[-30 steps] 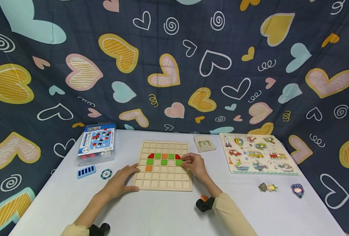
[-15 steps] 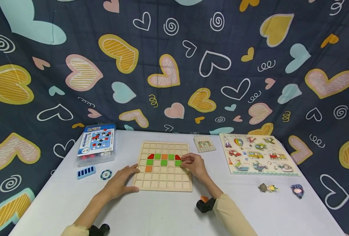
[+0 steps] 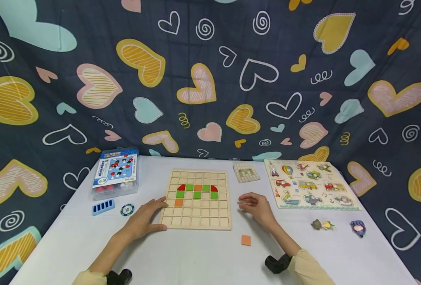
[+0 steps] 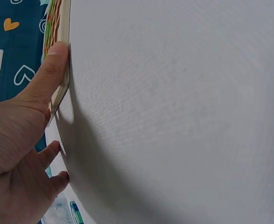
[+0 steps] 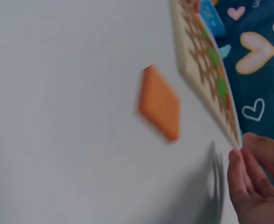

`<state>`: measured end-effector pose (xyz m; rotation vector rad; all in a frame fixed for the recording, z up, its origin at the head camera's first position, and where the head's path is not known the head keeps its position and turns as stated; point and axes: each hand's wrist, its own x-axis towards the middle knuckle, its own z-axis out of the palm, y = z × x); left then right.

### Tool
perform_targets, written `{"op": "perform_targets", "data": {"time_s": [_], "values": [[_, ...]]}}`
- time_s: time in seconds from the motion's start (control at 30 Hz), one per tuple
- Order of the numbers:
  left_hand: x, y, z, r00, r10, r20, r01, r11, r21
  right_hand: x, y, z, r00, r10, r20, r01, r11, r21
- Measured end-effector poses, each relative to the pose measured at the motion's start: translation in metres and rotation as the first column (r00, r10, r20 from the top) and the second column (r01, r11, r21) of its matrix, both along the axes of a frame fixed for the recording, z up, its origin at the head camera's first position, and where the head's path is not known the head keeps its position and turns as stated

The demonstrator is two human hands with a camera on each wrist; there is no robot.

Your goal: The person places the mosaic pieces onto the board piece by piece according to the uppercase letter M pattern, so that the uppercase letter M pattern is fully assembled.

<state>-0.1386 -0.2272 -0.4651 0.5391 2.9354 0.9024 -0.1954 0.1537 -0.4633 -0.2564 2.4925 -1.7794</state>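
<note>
A square wooden grid board lies flat on the white table, bearing red, green and orange pieces in its cells. My left hand rests at its left side, fingers spread, fingertips at the left edge and thumb by the near corner; in the left wrist view the thumb touches the board's edge. Right of the board, my right hand hovers over the table with its fingers loosely bent and nothing between them. One loose orange square tile lies on the table, nearer than that hand; the right wrist view shows it blurred.
A small pattern card lies behind the board. Right of it is a wooden vehicle puzzle, with small figurines and a dark blue trinket nearer. On the left are a plastic box, a blue slotted block and a round chip.
My right hand has left the green piece at the board's right side and moved right and nearer, uncovering that piece and the loose orange tile. The left hand stays in place.
</note>
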Motion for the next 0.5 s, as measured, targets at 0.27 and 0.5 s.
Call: {"op": "perform_targets", "data": {"time_s": [0.27,0.5], "values": [[-0.003,0.002,0.000,1.000,-0.008,-0.022,0.008,1.000,0.000,0.028,0.035,-0.008,0.993,0.104,-0.047,-0.104,0.995,0.009],[-0.002,0.001,-0.001,0.999,-0.010,-0.030,0.010,1.000,-0.003,0.055,0.047,-0.018,0.973,0.205,-0.101,-0.200,0.978,0.059]]}}
